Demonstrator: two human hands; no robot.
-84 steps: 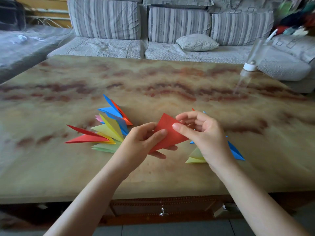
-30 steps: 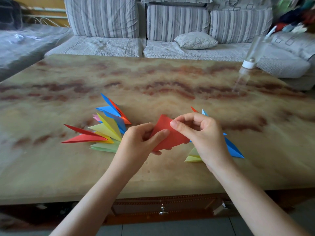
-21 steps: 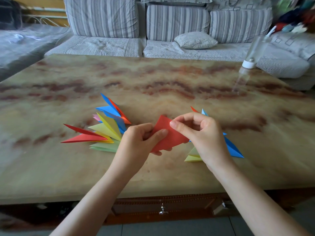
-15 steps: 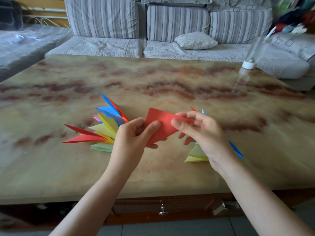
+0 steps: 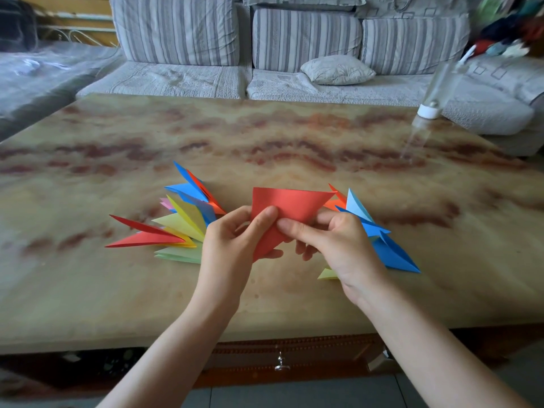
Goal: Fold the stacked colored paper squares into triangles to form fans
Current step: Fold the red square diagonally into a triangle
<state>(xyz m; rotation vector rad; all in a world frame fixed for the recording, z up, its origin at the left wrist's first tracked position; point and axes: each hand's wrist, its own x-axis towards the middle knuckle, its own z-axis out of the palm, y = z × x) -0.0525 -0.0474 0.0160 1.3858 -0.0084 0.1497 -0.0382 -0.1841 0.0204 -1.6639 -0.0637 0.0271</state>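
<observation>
1. Red paper (image 5: 290, 207): held off the table (image 5: 265, 136), between both hands. It is folded to a triangle, with the wide edge away from the wrists and the point down toward the palms.
2. Handling (judged): thin, very light, limp away from creases, easily dented. Best pinched lightly close to the fold.
3. Left hand (image 5: 232, 245): fingers curled, thumb on the near face, fingers behind, pinching the paper.
4. Right hand (image 5: 338, 245): thumb and forefinger pinch the paper just beside the left thumb.
5. Finished fan (image 5: 179, 228) lies outboard of the left hand. A second cluster (image 5: 379, 240) lies just beyond the right hand, partly hidden.
</observation>
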